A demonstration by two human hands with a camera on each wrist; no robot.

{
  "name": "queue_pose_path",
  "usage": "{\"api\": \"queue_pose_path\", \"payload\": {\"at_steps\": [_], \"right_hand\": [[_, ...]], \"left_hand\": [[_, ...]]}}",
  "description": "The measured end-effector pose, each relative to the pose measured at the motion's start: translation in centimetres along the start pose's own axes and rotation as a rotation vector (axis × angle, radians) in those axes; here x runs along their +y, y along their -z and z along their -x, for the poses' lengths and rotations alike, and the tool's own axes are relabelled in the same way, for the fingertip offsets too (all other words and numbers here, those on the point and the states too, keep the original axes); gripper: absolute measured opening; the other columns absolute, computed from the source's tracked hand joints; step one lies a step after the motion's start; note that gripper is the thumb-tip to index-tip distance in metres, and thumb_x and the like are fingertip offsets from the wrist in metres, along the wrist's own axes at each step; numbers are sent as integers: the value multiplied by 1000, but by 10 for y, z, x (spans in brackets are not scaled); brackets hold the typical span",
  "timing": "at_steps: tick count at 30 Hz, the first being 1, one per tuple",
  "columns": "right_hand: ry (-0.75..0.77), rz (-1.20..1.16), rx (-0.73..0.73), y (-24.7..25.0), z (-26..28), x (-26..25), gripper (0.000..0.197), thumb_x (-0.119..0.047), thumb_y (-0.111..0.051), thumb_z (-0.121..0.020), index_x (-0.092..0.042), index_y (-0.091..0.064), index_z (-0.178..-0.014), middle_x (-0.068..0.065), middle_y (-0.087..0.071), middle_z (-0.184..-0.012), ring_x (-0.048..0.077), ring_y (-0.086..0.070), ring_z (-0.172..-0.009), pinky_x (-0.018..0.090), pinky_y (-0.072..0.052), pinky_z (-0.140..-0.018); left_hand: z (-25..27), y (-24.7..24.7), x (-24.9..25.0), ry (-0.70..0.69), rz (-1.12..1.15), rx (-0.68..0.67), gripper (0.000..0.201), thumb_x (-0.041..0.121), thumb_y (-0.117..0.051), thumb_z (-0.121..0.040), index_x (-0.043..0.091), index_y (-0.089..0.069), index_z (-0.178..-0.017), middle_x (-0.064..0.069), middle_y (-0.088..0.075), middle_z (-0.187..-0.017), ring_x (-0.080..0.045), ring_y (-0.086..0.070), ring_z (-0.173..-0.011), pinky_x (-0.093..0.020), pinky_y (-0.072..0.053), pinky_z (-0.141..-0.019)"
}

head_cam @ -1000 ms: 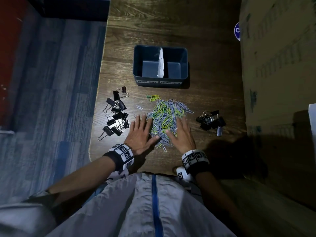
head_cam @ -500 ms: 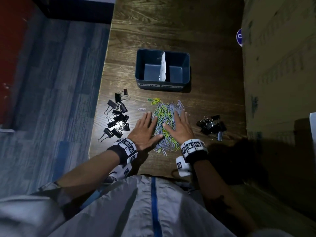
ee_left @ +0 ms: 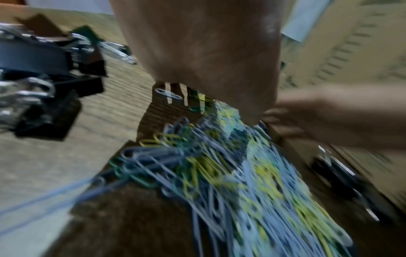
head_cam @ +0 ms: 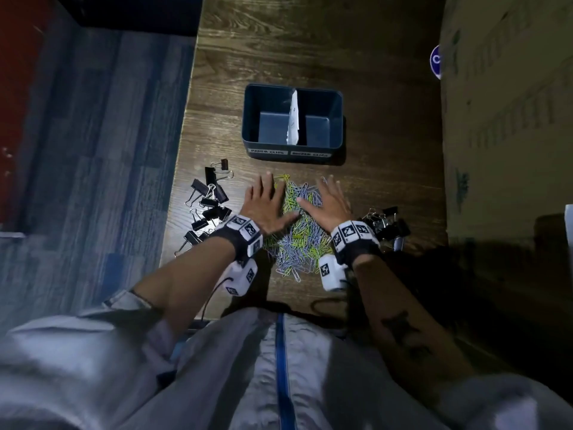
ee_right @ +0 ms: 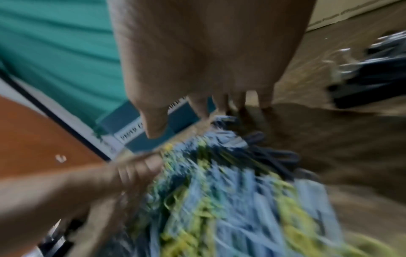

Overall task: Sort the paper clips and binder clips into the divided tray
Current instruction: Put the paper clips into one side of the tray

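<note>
A heap of blue, yellow and green paper clips (head_cam: pixel 299 234) lies on the wooden table (head_cam: pixel 387 135), just before the dark blue divided tray (head_cam: pixel 252 119). My left hand (head_cam: pixel 266 201) lies flat on the heap's left side, fingers straight. On the heap's right side my right hand (head_cam: pixel 327 200) lies flat too. Black binder clips (head_cam: pixel 210 200) are scattered to the left, and a second clump of binder clips (head_cam: pixel 389 226) sits to the right. The blurred wrist views show the paper clips (ee_left: pixel 230 173) under my left palm and the paper clips (ee_right: pixel 230 191) below my right hand.
The tray has a white paper divider (head_cam: pixel 293 117) and two front labels; both compartments hold nothing. A large cardboard box (head_cam: pixel 508 135) stands along the table's right side. The table's left edge (head_cam: pixel 178 169) drops to blue carpet.
Both hands have slid forward along the heap toward the tray, pushing the paper clips closer together and nearer the tray.
</note>
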State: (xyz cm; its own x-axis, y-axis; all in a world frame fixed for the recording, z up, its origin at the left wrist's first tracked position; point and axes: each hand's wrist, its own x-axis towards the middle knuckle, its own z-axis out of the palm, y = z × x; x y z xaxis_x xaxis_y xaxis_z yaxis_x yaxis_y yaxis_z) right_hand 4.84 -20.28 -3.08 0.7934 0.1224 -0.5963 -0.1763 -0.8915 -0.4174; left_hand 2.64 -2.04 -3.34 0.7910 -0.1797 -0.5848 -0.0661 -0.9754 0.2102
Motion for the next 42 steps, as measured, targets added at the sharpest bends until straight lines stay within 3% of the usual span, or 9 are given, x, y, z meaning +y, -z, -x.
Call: {"api": "queue_pose_path", "payload": {"at_steps": [7,12,14,18,24,28,32,37,42], "right_hand": [[224,225,-98,-20,20,-10,75,-65,-24,-100,-24,-4,-160,-5,7,-167,20,9,-153,48,-2,-123],[242,118,-44,-26,47,4,72,-66,-39,-96,-33,-20,-157,-9,-6,-167,15,0,-153,51,-6,-121],[200,32,81,-26,58,10,72,-65,-50,-92,-36,-27,-154,-5,-19,-164,20,-14,-151,49,-17,-118],[38,-34,222,-31,75,24,83,-61,-67,-82,-30,-30,-150,3,-37,-144,25,-38,-133,49,-44,-103],[-1,9,170,-44,90,36,83,-50,-69,-86,-24,-29,-153,8,-34,-149,29,-33,-138,47,-41,-105],[-57,-19,223,-48,98,41,85,-48,-77,-80,-28,-34,-150,5,-34,-151,28,-37,-137,49,-40,-105],[-218,11,44,-50,104,41,112,-45,-93,-57,-27,-27,-145,10,-19,-153,36,-35,-138,56,-38,-106],[-151,18,98,-65,95,20,105,-30,-95,-58,-24,-27,-138,10,-27,-142,34,-40,-132,54,-47,-100],[-87,26,143,-66,90,9,92,-24,-91,-65,-27,-29,-132,7,-37,-136,27,-49,-121,45,-52,-92]], "left_hand": [[29,-22,5,-227,30,-84,95,69,-35,-90,16,13,-153,-10,26,-156,-25,22,-145,-46,1,-120],[39,-25,-17,-368,43,148,69,56,-42,-94,17,-27,-149,-11,-18,-159,-30,-17,-146,-54,-26,-115],[27,-15,-17,-323,77,192,70,55,-44,-93,16,-27,-148,-11,-20,-157,-30,-23,-143,-57,-32,-111],[4,-1,-8,-166,106,59,85,69,-35,-91,26,3,-154,-2,9,-163,-27,5,-149,-56,-6,-118],[27,-13,13,-326,-45,-96,82,70,-27,-92,27,3,-154,2,6,-162,-24,5,-149,-50,-2,-118],[61,-19,-2,-368,10,145,74,65,-39,-91,23,-22,-150,-2,-22,-159,-26,-19,-145,-50,-23,-115],[90,-28,-14,-53,-5,75,113,79,-63,-64,25,-10,-149,-13,-30,-143,-33,-40,-126,-50,-43,-99],[84,-41,-10,-33,66,30,118,31,-87,-67,23,-4,-150,-15,-25,-135,-32,-43,-118,-40,-53,-85],[83,-37,-13,-167,244,140,83,22,-78,-77,25,-25,-141,-12,-33,-132,-29,-52,-109,-39,-55,-85]]}}
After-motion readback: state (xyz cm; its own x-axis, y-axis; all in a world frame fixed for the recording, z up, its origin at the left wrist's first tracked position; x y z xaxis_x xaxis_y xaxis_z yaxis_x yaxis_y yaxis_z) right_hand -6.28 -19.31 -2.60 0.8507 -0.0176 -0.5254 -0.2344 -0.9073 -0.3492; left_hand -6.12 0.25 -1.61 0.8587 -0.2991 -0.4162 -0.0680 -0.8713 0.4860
